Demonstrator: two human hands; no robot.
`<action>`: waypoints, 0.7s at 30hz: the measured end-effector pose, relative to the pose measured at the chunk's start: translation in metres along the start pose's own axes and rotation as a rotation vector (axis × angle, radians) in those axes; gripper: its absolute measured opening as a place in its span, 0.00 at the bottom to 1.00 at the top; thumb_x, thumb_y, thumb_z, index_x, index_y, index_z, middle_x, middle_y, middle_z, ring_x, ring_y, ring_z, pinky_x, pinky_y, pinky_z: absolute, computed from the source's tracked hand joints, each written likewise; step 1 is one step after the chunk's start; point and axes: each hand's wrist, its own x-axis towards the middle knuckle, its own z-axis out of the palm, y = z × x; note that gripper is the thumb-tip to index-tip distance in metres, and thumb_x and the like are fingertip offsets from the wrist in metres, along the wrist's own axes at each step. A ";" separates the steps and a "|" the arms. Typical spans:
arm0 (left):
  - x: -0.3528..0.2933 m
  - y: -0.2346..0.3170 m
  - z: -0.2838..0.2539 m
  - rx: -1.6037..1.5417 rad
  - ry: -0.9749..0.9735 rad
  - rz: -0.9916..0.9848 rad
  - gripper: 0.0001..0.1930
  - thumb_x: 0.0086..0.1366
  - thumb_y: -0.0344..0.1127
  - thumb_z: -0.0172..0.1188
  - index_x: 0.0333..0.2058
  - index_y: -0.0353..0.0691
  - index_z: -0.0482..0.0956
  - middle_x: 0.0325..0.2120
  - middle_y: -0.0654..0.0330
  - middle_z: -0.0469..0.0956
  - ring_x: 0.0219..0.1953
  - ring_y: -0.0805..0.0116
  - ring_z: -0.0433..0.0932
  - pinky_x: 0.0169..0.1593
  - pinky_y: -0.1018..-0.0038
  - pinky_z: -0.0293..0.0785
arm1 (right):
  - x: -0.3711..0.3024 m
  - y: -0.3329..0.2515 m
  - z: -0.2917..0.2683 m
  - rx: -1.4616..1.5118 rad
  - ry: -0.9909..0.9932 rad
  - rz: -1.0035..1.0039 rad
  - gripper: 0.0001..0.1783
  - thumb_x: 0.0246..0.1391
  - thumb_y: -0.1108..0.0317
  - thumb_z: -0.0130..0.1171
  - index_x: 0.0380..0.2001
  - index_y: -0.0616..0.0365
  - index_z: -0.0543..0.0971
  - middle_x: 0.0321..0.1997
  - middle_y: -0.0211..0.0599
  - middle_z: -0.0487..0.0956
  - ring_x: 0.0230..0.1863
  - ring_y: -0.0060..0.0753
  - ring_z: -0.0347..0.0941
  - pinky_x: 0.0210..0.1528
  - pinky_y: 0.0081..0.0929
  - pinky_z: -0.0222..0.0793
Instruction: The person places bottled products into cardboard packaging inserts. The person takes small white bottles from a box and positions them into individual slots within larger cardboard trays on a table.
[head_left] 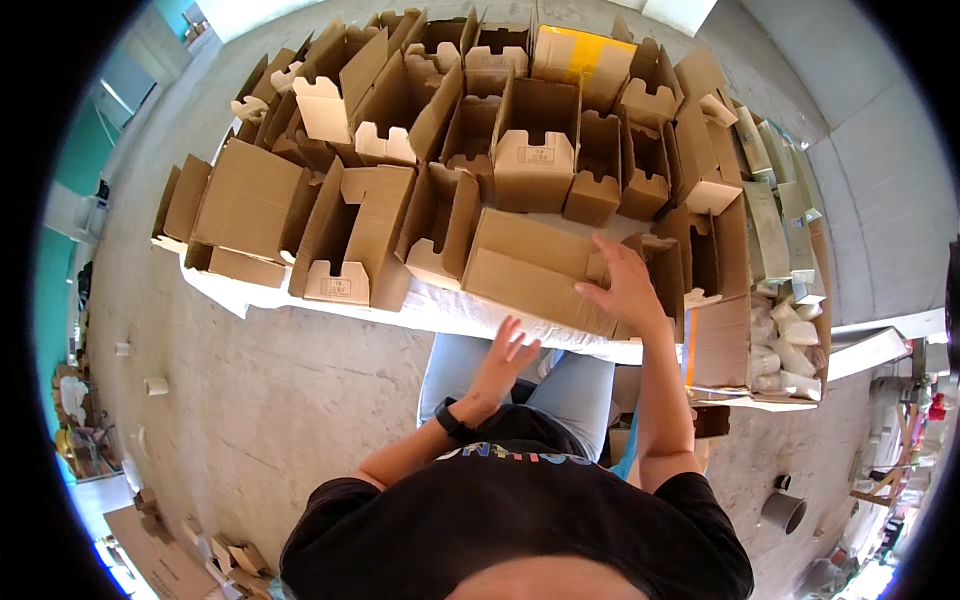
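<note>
A brown cardboard box [535, 262] lies near the front edge of the white-covered table, its broad plain panel facing up. My right hand [630, 290] is over the right end of this box, thumb and fingers apart; whether it touches the cardboard I cannot tell. My left hand [497, 368] hovers in front of the table edge above my lap, fingers spread, holding nothing. Left of the box stands an open narrow carton [440, 225] with a notched front. Just right of my right hand is another open carton [662, 268], partly hidden by the hand.
Several open cartons fill the table behind, one taped box [583, 62] among them. At right, a large carton [720, 345] holds long pale boxes and white wrapped pieces [793, 345]. The table's white cover [450, 312] hangs over the front. A grey bucket [783, 512] lies on the floor.
</note>
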 end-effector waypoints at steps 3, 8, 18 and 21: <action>0.002 -0.001 0.008 0.057 -0.171 0.042 0.46 0.66 0.39 0.61 0.70 0.42 0.35 0.69 0.51 0.45 0.70 0.55 0.48 0.66 0.61 0.56 | -0.012 -0.024 -0.007 0.018 -0.042 0.071 0.44 0.44 0.49 0.67 0.62 0.56 0.65 0.56 0.55 0.70 0.60 0.56 0.63 0.63 0.45 0.58; -0.019 0.024 0.014 0.108 -0.179 0.083 0.54 0.61 0.44 0.66 0.69 0.39 0.31 0.70 0.49 0.39 0.72 0.53 0.43 0.68 0.57 0.49 | -0.047 -0.060 -0.022 0.093 -0.177 0.318 0.41 0.56 0.46 0.57 0.65 0.60 0.60 0.60 0.57 0.67 0.63 0.55 0.61 0.64 0.41 0.56; 0.019 0.038 -0.040 0.173 -0.181 0.467 0.40 0.69 0.47 0.54 0.69 0.35 0.44 0.69 0.50 0.48 0.71 0.60 0.47 0.70 0.65 0.44 | -0.080 -0.063 0.064 0.796 0.072 0.400 0.45 0.62 0.58 0.56 0.70 0.60 0.42 0.72 0.53 0.50 0.72 0.43 0.49 0.69 0.36 0.48; 0.028 0.060 -0.053 0.031 -0.010 0.499 0.30 0.73 0.49 0.45 0.65 0.33 0.58 0.62 0.51 0.64 0.64 0.61 0.61 0.68 0.69 0.51 | -0.075 -0.070 0.082 1.005 0.052 0.437 0.47 0.60 0.61 0.58 0.71 0.59 0.40 0.73 0.51 0.47 0.73 0.47 0.45 0.69 0.38 0.50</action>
